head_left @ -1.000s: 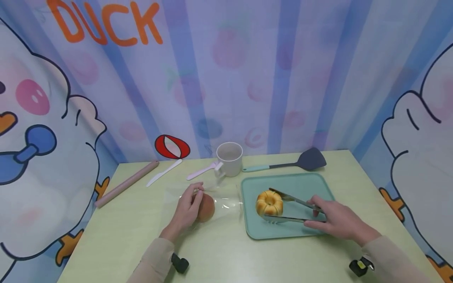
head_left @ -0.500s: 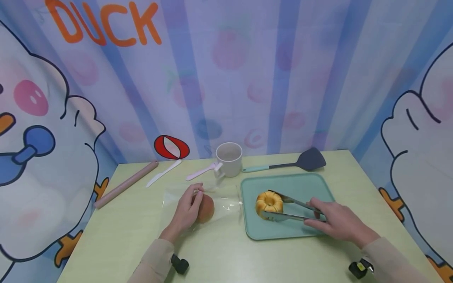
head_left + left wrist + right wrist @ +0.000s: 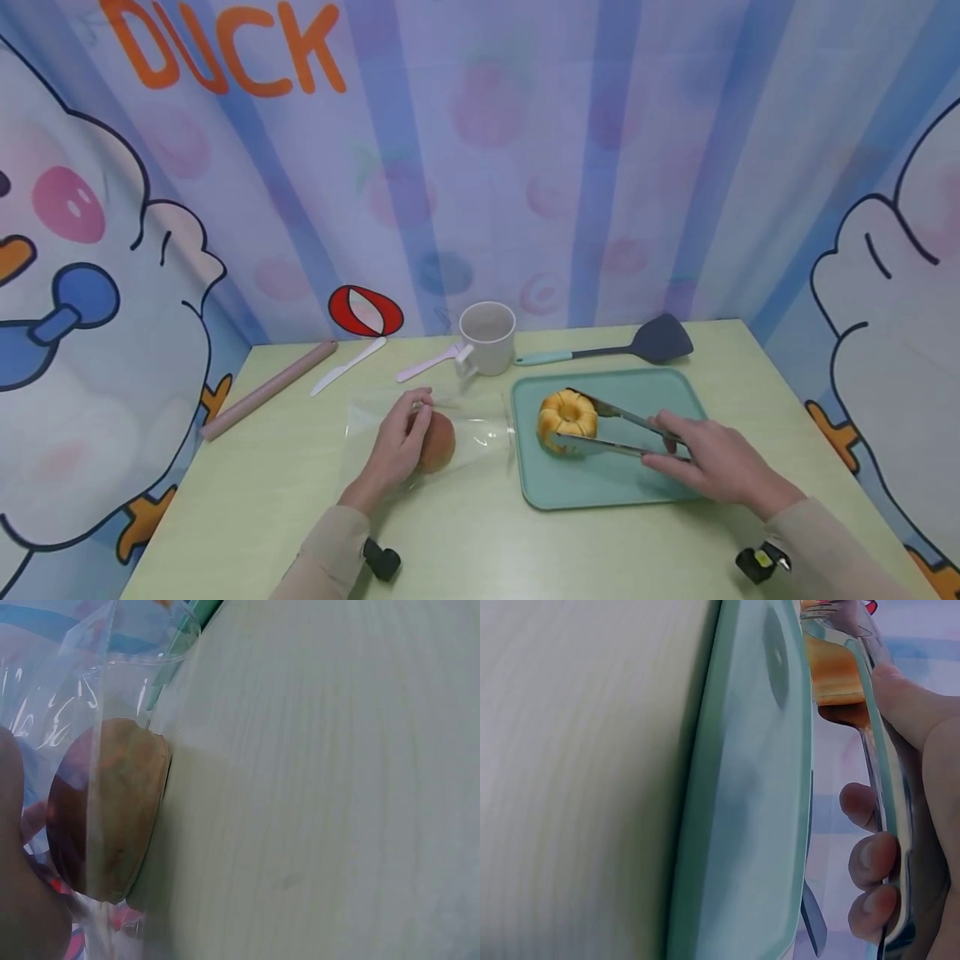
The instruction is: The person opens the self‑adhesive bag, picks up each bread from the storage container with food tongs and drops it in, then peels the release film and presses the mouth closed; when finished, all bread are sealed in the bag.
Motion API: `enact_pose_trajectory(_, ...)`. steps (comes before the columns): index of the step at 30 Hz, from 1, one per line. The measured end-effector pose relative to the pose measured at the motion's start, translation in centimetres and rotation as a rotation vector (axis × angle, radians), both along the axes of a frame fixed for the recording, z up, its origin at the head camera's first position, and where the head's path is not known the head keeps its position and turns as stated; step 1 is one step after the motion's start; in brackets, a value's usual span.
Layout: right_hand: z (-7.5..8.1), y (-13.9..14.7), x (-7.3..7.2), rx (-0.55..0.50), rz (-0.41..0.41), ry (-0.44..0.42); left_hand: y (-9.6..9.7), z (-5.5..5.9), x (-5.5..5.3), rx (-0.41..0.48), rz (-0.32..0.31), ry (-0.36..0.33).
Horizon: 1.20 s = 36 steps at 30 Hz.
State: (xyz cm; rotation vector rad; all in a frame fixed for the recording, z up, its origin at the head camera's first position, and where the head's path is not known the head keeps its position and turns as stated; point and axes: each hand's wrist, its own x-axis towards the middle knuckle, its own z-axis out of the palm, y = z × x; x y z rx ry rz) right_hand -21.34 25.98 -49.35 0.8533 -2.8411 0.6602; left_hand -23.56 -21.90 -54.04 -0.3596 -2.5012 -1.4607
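A round brown bun [image 3: 437, 442] sits inside a clear plastic bag [image 3: 480, 435] on the table. My left hand [image 3: 397, 437] holds the bun through the plastic at its left side, thumb and fingers curled about it. In the left wrist view the bun [image 3: 112, 814] shows through the film, its flat underside toward the table. My right hand [image 3: 708, 458] grips metal tongs [image 3: 622, 447], fingers wrapped round both arms. Between the tongs' tips is a golden ring-shaped bread [image 3: 567, 419], over the green tray [image 3: 622, 492]; in the right wrist view the bread [image 3: 836, 671] hangs off the tray's surface.
Behind the bag stands a white mug [image 3: 487, 337], with a lilac fork [image 3: 427, 364] beside it. A white knife [image 3: 348, 367] and a pink rolling pin [image 3: 270, 390] lie farther left. A spatula [image 3: 660, 339] lies behind the tray. A printed curtain [image 3: 525, 167] hangs at the back.
The tongs have closed on the ring-shaped bread, and it has risen slightly and shifted a little left. My left hand and the bagged bun stay where they were.
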Motion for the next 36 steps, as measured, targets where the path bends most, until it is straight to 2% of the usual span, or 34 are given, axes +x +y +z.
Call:
enact_pose_trajectory(5,0.4,-0.7,-0.4,-0.008,-0.009,0.008,-0.1,-0.2,0.0,0.000,-0.007,0.025)
enact_pose_trajectory(12,1.1,-2.2,-0.8,-0.008,-0.006,0.008,-0.2,-0.1,0.1,-0.008,-0.004,0.021)
enact_pose_trajectory(21,1.8,-4.7,-1.6,-0.030,0.074,0.075,-0.1,-0.1,0.1,0.001,-0.003,0.037)
enact_pose_trajectory(31,2.0,-6.8,-2.2,-0.010,0.182,0.078,-0.1,0.2,0.2,-0.002,-0.012,0.033)
enact_pose_trajectory(36,2.0,-7.5,-2.6,-0.004,0.197,0.050,-0.2,0.1,0.3,-0.018,-0.008,0.028)
